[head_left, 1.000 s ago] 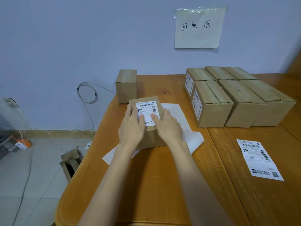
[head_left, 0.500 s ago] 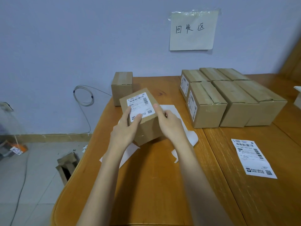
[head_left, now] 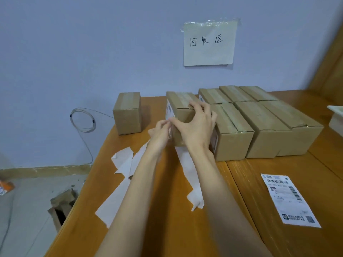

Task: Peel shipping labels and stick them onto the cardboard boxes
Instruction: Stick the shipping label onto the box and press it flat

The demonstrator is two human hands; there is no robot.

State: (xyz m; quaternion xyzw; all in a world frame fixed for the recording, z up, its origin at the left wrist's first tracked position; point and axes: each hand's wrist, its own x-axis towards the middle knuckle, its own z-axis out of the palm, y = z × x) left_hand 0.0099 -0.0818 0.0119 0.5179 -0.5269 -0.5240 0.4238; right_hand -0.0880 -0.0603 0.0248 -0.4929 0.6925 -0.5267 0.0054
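labelled box (head_left: 181, 110) sits near the table's (head_left: 185, 229) far edge, just beside the box stack (head_left: 259, 127); right hand (head_left: 196, 125) curls over its top, left hand (head_left: 159, 132) pinches its label-side edge.

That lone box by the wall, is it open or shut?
Shut: the lone box stands with its top flaps closed flat under a strip of tape.

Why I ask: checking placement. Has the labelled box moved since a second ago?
Yes: the labelled box went back and right, against the stacked boxes.
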